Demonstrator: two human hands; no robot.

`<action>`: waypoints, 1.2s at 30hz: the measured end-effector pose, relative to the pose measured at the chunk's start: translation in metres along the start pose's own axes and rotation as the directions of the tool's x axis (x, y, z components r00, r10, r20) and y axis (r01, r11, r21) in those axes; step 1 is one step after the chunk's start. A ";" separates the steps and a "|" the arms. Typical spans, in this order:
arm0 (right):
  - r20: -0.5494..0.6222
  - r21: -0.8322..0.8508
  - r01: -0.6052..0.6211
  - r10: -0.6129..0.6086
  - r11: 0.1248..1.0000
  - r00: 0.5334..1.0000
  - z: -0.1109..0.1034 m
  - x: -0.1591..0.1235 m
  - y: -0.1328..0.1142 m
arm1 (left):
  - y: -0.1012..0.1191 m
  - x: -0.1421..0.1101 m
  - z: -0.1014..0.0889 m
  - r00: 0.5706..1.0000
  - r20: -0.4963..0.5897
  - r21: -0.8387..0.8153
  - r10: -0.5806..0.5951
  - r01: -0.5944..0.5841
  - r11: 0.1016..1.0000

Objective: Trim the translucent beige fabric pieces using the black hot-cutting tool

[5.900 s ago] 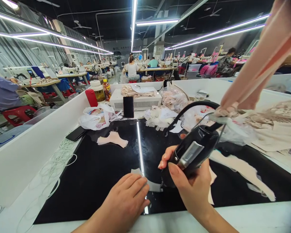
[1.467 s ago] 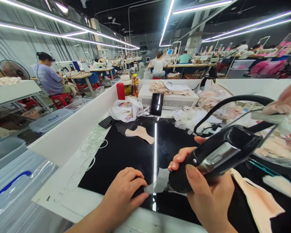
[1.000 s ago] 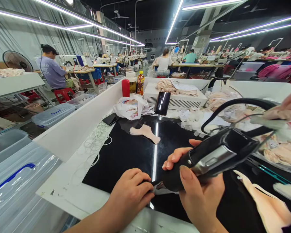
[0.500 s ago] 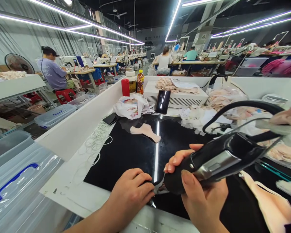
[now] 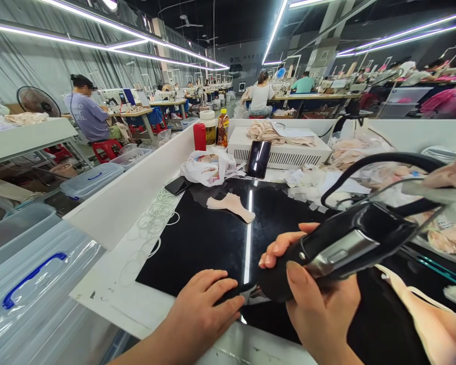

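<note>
My right hand (image 5: 321, 309) is wrapped round a black handheld electric tool (image 5: 368, 228) with a silver panel and a thick black cable. The tool tilts down to the left, and its narrow front end lies close to my left fingertips. With fingers stretched and a little apart, my left hand (image 5: 203, 304) lies low over the front of the shiny black work surface (image 5: 209, 241). Something dark shows at its fingertips, but I cannot make it out. Beyond both hands lies a pale beige fabric piece (image 5: 231, 205).
White elastic loops (image 5: 155, 218) lie along the left side. Behind stand a white plastic bag (image 5: 207, 167), a phone (image 5: 258, 159), a vented white box (image 5: 281, 152) and bottles. Beige moulded fabric (image 5: 421, 299) is at right. Lidded clear bins (image 5: 34, 284) stand left; people sit at sewing machines.
My left fingers have straightened and spread a little. The whole scene sits slightly further right in the view. My right hand keeps its hold on the tool.
</note>
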State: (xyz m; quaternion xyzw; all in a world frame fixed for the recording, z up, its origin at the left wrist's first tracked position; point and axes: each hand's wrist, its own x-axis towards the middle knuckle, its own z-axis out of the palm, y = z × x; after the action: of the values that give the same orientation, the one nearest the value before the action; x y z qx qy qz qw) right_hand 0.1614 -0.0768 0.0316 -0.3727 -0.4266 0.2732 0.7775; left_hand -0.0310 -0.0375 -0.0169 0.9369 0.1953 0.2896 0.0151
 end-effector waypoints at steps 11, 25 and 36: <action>0.021 0.012 -0.029 0.029 1.000 0.999 0.008 -0.002 0.000 | 0.005 -0.003 0.008 0.996 -0.053 0.105 0.076 -0.071 0.992; 0.011 -0.002 0.015 -0.015 1.000 1.000 0.008 -0.002 -0.002 | 0.005 0.005 -0.002 0.996 -0.026 -0.077 -0.087 0.085 0.993; 0.058 -0.003 -0.007 0.007 1.000 0.998 0.006 -0.007 -0.001 | 0.004 0.002 0.001 0.996 0.038 -0.094 -0.078 0.082 0.992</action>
State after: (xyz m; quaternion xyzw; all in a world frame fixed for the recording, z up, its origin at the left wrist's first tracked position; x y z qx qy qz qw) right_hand 0.1535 -0.0805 0.0317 -0.3674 -0.4480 0.2859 0.7633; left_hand -0.0277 -0.0405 -0.0160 0.9314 0.2184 0.2815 0.0747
